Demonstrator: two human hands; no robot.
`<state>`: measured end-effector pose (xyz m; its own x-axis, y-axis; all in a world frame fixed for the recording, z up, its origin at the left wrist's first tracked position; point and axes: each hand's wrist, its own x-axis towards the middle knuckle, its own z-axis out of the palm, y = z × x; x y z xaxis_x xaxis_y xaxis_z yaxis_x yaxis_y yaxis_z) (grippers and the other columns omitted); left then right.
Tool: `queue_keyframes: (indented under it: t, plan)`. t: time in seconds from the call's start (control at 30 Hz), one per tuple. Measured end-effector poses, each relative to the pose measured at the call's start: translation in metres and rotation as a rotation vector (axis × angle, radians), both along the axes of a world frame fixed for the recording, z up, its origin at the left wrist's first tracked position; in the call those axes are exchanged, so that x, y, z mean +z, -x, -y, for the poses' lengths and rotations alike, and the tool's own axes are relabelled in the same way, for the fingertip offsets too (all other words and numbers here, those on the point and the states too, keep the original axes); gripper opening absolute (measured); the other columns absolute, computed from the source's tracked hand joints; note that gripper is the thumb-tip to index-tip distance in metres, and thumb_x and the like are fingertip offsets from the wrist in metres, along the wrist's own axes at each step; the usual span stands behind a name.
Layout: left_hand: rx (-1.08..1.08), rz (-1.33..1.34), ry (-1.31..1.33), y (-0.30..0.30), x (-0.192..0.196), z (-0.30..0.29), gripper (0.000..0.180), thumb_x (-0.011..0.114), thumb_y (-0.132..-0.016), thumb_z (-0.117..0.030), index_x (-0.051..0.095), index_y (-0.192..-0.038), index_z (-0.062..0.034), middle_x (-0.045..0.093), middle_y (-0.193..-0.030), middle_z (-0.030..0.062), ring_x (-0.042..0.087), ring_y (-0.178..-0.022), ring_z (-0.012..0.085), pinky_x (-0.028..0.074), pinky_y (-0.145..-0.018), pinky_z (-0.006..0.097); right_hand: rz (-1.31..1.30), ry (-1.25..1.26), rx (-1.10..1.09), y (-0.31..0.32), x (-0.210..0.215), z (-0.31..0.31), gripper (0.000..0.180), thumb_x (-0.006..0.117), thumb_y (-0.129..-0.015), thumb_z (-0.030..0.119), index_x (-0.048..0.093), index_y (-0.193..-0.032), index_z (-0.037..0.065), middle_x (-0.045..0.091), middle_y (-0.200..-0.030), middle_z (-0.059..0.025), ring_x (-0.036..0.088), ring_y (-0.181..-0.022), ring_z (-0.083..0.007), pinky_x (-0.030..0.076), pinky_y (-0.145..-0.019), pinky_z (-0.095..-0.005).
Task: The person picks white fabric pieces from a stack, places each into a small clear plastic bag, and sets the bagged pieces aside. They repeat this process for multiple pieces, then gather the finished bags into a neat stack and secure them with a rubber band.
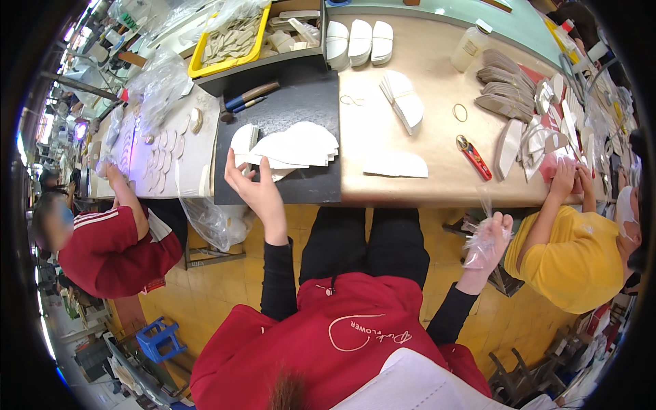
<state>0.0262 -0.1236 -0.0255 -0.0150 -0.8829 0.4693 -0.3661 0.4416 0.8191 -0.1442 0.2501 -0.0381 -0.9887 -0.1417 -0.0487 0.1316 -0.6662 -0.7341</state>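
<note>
On the black mat (311, 188), a fan of white curved pieces (301, 143) lies spread out, with a small stack of white pieces (243, 139) at its left end. My left hand (256, 195) is at the fan's near left edge, thumb and fingers apart. Its fingertips overlap the pieces; whether they touch cannot be told. My right hand (493, 239) is raised off the table's near edge at the right, fingers curled on crumpled clear plastic film (475, 246). One flat white piece (396, 165) lies right of the mat.
A banded white bundle (403, 102), rubber bands (460, 112) and a red cutter (474, 158) lie on the brown tabletop (437, 191). Behind are a yellow tray (198, 68), more white bundles (360, 42) and a bottle (470, 48). Co-workers sit at left (102, 253) and right (574, 253).
</note>
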Motion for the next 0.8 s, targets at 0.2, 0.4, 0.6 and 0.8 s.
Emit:
queue_keyframes:
  t: [0.2,0.4,0.6,0.8]
  plan:
    - [-0.845,0.155,-0.305,0.055,-0.013,-0.080,0.033,0.070,-0.088,-0.007,0.065,-0.120,0.0001,0.064,-0.119,0.0191,0.063,-0.109,0.0332,0.050,-0.092,0.038,0.010,0.075,0.138,-0.019,0.010,0.036,0.023,0.053,-0.073,-0.007,0.042,-0.090,0.005,0.047,-0.097,-0.0100,0.052,-0.076,-0.0164,0.048,-0.073,-0.0228]
    - [-0.690,0.442,-0.079,0.090,-0.038,-0.085,0.020,0.070,-0.085,-0.004,0.067,-0.104,-0.0017,0.066,-0.111,0.0154,0.065,-0.104,0.0319,0.051,-0.087,0.041,-0.067,-0.252,0.107,-0.034,0.027,0.053,0.017,0.044,-0.068,-0.008,0.042,-0.080,0.004,0.056,-0.085,-0.0142,0.056,-0.079,-0.0242,0.048,-0.090,-0.0363]
    - [-0.799,0.202,-0.396,0.083,-0.028,-0.079,0.008,0.069,-0.088,-0.002,0.068,-0.096,0.0007,0.071,-0.087,0.0151,0.069,-0.075,0.0212,0.054,-0.072,0.031,-0.025,-0.187,0.328,-0.041,0.025,0.049,0.008,0.048,-0.079,-0.004,0.055,-0.079,-0.002,0.057,-0.074,-0.0107,0.049,-0.057,-0.0122,0.040,-0.052,-0.0227]
    - [-0.950,-0.310,-0.862,0.063,0.007,-0.097,0.015,0.071,-0.093,-0.007,0.070,-0.103,0.0045,0.073,-0.094,0.0050,0.067,-0.085,0.0105,0.055,-0.078,0.027,-0.551,-0.760,0.275,-0.058,0.040,0.091,0.016,0.071,-0.084,-0.002,0.073,-0.100,-0.004,0.067,-0.083,-0.0086,0.065,-0.069,-0.0152,0.050,-0.061,-0.0252]
